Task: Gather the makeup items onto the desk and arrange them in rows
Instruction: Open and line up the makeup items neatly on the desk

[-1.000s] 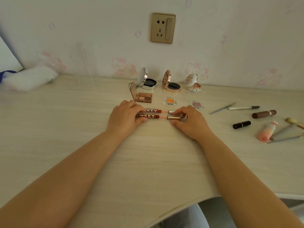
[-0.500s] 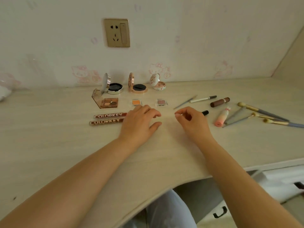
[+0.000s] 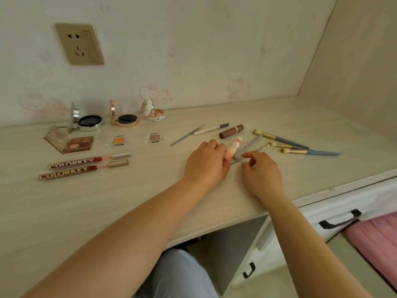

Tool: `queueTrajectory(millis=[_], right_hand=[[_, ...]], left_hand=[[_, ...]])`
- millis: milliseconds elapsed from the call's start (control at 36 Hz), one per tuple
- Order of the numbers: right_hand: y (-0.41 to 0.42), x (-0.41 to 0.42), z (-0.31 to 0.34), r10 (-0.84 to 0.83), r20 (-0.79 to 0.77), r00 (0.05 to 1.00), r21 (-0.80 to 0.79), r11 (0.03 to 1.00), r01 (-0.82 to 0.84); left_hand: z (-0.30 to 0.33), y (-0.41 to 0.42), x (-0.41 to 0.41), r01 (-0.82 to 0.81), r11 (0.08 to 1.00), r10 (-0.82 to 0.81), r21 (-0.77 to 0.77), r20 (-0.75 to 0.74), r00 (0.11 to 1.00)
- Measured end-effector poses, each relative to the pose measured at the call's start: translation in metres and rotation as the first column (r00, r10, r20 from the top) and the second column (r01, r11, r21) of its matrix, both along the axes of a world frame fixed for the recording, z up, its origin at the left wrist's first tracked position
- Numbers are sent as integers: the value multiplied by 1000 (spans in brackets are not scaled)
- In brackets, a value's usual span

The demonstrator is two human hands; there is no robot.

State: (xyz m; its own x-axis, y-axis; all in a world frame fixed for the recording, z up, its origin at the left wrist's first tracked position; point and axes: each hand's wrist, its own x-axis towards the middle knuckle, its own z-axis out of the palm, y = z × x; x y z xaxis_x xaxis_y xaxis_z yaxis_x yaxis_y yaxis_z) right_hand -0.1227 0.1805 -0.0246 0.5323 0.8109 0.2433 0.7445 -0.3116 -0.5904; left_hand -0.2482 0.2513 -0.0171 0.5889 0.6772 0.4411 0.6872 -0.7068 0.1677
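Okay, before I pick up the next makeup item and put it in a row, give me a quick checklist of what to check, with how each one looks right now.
1. Left hand has a grip on the pink tube: cannot tell; the fingers lie against its lower end, but a closed hold is not visible.
2. Right hand free: cannot tell; its fingertips are curled by a grey brush handle.
3. Two COLORKEY lip glosses lined up: ok, side by side and parallel.
4. Three open compacts in a back row: ok.
5. Brushes sorted: not ok, scattered at angles.
6. Bare desk beside the lip glosses for the next item: ok.
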Motion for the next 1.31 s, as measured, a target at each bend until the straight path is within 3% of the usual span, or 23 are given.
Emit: queueTrajectory(millis=[111, 278, 444, 528, 667, 806, 944, 1083, 1194, 1306], right_hand=[[3, -1, -2, 16, 79, 997, -47, 999, -12], [3, -2, -1, 36, 78, 996, -58, 998, -31], [4, -5, 4, 28, -103, 994, 57, 998, -22], [10, -17, 7, 63, -162, 985, 127, 991, -42], [25, -63, 14, 190, 121, 974, 292, 931, -218], [46, -114, 20, 358, 387, 850, 211, 863, -459], [71, -167, 22, 603, 418, 679, 26, 739, -673], [87, -216, 22, 711, 424, 561, -30, 630, -776], [89, -238, 13, 714, 400, 574, 1, 626, -780], [85, -238, 7, 717, 351, 602, 10, 640, -768]], left_hand=[[0, 2, 10, -59, 993, 63, -107, 34, 997], [0, 7, 15, -138, 971, 153, -198, 67, 986], [3, 10, -3, -150, 951, 211, -272, 210, 955], [8, 10, -26, -129, 965, 190, -228, 267, 945], [17, 7, -91, -8, 998, 21, -64, 201, 979], [17, 6, -168, -27, 999, 23, 28, 155, 988], [13, 8, -244, -112, 994, 106, 14, 231, 967], [9, 9, -291, -158, 987, 155, -18, 331, 931], [5, 6, -303, -156, 984, 178, -87, 421, 889], [6, 6, -303, -119, 986, 159, -120, 408, 899]])
